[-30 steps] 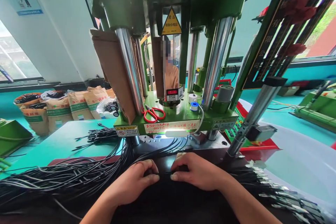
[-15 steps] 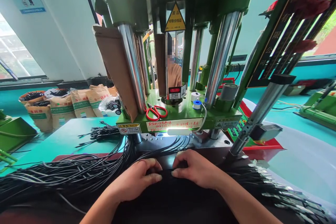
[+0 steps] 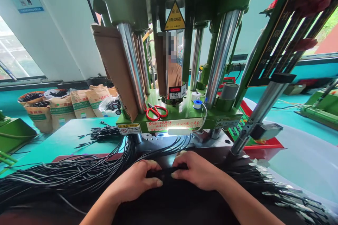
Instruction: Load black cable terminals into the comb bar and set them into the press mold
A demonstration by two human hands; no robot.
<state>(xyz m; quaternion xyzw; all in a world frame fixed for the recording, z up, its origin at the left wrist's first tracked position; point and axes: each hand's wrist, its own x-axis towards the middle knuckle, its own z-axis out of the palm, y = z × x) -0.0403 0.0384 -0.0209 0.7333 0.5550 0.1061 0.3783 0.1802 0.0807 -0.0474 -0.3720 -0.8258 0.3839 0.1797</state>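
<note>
My left hand (image 3: 137, 181) is curled, with thumb and fingers bent towards each other at a dark strip (image 3: 166, 173). Facing it across a small gap, my right hand (image 3: 198, 170) pinches at the same black stuff. Whether this is cable or cloth is too dark to tell. Just beyond the hands, several thin black cables (image 3: 163, 150) run under the green press (image 3: 211, 114). A thick bundle of black cables (image 3: 79, 174) lies left of my left hand. To the right of my right forearm lie black cables with silvery connector ends (image 3: 290, 191).
Red-handled scissors (image 3: 156, 112) and a blue-and-white spool (image 3: 197, 104) rest on the press ledge, above a lit lamp (image 3: 179, 132). Metal columns (image 3: 132, 66) rise at both sides. More cable ends (image 3: 104, 132) lie on the teal table (image 3: 63, 137). A person (image 3: 174, 74) sits behind the press.
Both hands stay close together in nearly the same place. More of the dark strip shows raised between the fingers. The whole view has shifted slightly.
</note>
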